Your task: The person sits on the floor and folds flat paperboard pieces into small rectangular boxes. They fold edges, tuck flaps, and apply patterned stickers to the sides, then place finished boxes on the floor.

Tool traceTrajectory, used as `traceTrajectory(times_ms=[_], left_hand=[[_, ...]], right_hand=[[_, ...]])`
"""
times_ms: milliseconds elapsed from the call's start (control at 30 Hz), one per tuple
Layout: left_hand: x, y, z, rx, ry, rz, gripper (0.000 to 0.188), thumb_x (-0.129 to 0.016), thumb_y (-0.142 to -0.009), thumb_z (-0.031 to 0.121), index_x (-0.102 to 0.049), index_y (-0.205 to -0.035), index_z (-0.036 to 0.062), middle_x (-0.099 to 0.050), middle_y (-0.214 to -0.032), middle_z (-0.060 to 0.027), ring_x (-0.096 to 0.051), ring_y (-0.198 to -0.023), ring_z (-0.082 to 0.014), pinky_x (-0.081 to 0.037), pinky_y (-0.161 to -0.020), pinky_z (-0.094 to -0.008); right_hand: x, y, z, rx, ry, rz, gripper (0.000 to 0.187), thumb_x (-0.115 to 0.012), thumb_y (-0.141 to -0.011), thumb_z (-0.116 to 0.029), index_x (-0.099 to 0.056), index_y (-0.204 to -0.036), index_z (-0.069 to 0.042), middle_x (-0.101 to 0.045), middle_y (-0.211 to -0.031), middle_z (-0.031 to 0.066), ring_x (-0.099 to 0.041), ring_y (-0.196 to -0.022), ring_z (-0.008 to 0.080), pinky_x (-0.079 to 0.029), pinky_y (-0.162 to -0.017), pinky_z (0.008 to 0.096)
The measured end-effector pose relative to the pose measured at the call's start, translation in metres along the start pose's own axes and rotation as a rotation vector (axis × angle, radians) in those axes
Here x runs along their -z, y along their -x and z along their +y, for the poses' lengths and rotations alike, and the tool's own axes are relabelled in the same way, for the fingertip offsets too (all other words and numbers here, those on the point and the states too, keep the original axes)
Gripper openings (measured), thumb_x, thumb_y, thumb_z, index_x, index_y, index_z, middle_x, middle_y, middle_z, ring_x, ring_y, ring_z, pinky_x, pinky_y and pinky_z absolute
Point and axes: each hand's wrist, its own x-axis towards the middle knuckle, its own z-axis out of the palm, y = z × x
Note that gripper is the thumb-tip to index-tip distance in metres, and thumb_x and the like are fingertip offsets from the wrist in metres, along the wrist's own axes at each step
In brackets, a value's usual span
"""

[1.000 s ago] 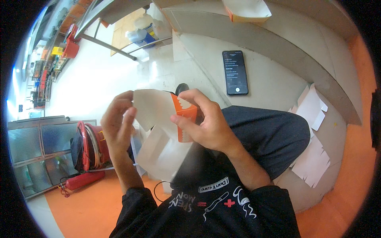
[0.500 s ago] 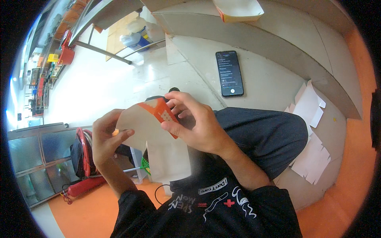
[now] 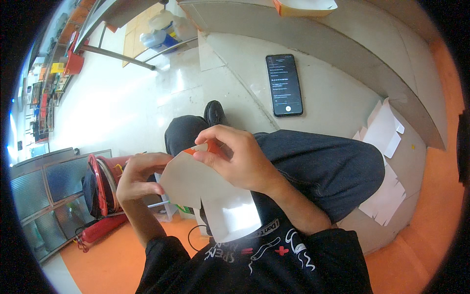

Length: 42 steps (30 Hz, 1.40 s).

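Observation:
Between my hands is a cut cardboard sheet (image 3: 183,179), plain off-white on the face toward me, with an orange printed flap at its far edge. A slit divides it from a wide lower panel (image 3: 232,215) that hangs over my shirt and catches glare. My left hand (image 3: 143,179) grips the left edge, thumb on the near face and fingers behind. My right hand (image 3: 232,154) pinches the orange flap at the top between thumb and curled fingers, hiding part of it. Both hands are above my lap.
A phone (image 3: 285,85) with a lit screen lies on the floor ahead. Cut white card pieces (image 3: 384,132) lie right of my knee. A card tray (image 3: 306,6) sits on the ledge above. Left are a red fire extinguisher (image 3: 103,229), glass-paned panels (image 3: 32,188) and a metal-legged table (image 3: 120,58).
The cardboard has tilted and its lower panel has swung right, now catching light. The orange flap shows less, covered by my right fingers. My shoe and left knee have come into view.

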Motion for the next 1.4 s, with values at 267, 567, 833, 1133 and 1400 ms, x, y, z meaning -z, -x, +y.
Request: traceTrajectory(times_ms=[267,567,833,1133,1400], left_hand=[[-0.01,-0.018,-0.005,0.123,-0.437,-0.019,0.034,-0.085,-0.067,0.012,-0.069,-0.093,-0.0036,-0.068,-0.089,-0.0052,-0.063,-0.078,-0.0124,-0.05,-0.069,-0.0274],[0.003,0.003,-0.017,0.024,-0.413,0.438,0.019,-0.078,-0.07,0.001,-0.07,-0.087,-0.0036,-0.069,-0.08,-0.0045,-0.063,-0.071,-0.0115,-0.05,-0.066,-0.0249],[0.022,0.015,-0.054,-0.326,-0.147,1.015,0.012,-0.066,-0.089,0.011,-0.067,-0.086,-0.0002,-0.068,-0.088,-0.0081,-0.064,-0.075,-0.0131,-0.051,-0.067,-0.0275],[-0.088,-0.053,-0.07,-0.396,0.027,1.201,0.022,-0.069,-0.089,0.014,-0.063,-0.104,-0.0014,-0.066,-0.095,-0.0063,-0.06,-0.084,-0.0119,-0.048,-0.074,-0.026],[-0.097,-0.059,-0.051,-0.507,-0.204,1.194,0.091,-0.082,-0.073,0.008,-0.023,-0.142,-0.0001,-0.047,-0.127,-0.0142,-0.055,-0.107,-0.0215,-0.05,-0.083,-0.0318]], right_hand=[[-0.002,0.002,0.006,-0.105,-0.008,-0.074,0.026,-0.073,-0.085,-0.017,-0.063,-0.102,-0.001,-0.066,-0.089,0.0087,-0.063,-0.077,0.0155,-0.05,-0.068,0.0282],[0.008,-0.002,0.007,-0.035,0.027,0.107,0.024,-0.07,-0.085,-0.018,-0.061,-0.098,0.0,-0.065,-0.089,0.0125,-0.064,-0.076,0.0195,-0.052,-0.068,0.032],[0.016,-0.009,0.019,-0.114,-0.191,0.516,0.016,-0.059,-0.095,-0.016,-0.061,-0.097,-0.001,-0.065,-0.079,0.0089,-0.063,-0.072,0.0138,-0.051,-0.065,0.0284],[-0.034,0.008,0.027,-0.084,-0.025,0.134,0.031,-0.065,-0.09,-0.022,-0.058,-0.111,0.0,-0.067,-0.083,0.0164,-0.068,-0.068,0.0232,-0.053,-0.062,0.0351],[-0.004,0.0,0.021,-0.247,-0.013,0.182,0.024,-0.056,-0.096,-0.017,-0.062,-0.105,0.004,-0.067,-0.08,0.0106,-0.066,-0.067,0.0141,-0.052,-0.055,0.0267]])
